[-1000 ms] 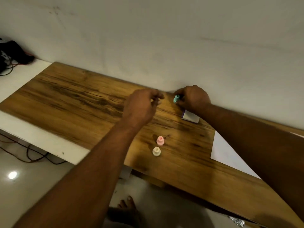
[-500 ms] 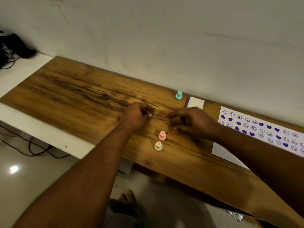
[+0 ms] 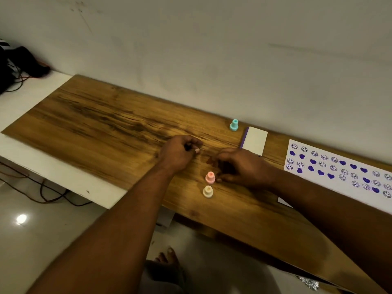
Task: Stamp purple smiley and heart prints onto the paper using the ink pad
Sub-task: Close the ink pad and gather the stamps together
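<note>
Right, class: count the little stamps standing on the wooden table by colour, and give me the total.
Teal stamp: 1
Pink stamp: 1
Cream stamp: 1
Total: 3

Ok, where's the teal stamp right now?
The teal stamp stands upright at the wooden table's far edge by the wall, just left of the ink pad, beyond both hands.

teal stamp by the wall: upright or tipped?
Upright. The teal stamp stands on its wide base, narrow handle up, on the wooden board beside the ink pad.
</note>
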`<state>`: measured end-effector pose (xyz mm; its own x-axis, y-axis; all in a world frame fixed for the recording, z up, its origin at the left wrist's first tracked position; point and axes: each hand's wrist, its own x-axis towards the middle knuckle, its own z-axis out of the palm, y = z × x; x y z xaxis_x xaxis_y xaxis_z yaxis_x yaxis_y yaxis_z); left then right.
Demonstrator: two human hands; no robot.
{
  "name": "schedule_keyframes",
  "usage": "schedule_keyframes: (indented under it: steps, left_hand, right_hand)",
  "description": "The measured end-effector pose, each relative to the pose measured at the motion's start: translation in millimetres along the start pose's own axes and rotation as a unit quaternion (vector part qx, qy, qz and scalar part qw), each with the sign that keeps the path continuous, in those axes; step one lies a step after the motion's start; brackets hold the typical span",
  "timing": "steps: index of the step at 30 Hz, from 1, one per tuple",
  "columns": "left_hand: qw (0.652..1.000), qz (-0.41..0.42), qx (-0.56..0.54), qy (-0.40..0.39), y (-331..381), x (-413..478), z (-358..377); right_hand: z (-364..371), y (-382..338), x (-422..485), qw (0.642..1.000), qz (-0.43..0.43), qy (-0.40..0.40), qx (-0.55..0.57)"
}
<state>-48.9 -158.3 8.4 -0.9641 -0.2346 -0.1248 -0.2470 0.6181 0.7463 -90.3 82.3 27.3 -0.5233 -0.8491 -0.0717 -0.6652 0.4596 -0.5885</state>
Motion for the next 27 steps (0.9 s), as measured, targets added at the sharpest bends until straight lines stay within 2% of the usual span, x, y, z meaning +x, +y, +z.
schedule_keyframes:
  steps: [6, 12, 15, 19, 22, 27]
  left_hand:
    - [1.000, -0.003, -0.020, -0.010, -3, 2, 1]
    - [1.000, -0.003, -0.019, -0.007, -4, 4, 1]
    - [1.000, -0.005, -0.015, -0.007, -3, 3, 1]
    - [1.000, -0.009, -0.013, -0.006, -3, 3, 0]
    - [1.000, -0.013, -0.013, -0.006, -3, 3, 0]
    - [1.000, -0.015, -0.018, -0.010, -2, 3, 0]
  right_hand:
    - [0, -3, 4, 0.998, -0.036, -0.042, 0.023]
    - [0, -6, 9, 0.998, -0.037, -0.054, -0.009]
    - [-3, 2, 16, 0.997, 0.023, 0.032, -0.066]
    - [-20, 23, 30, 0.958, 0.188, 0.192, -0.101]
    - [-29, 35, 39, 0.932, 0.257, 0.227, -0.118]
    - [-27, 41, 41, 0.925, 0.267, 0.242, -0.121]
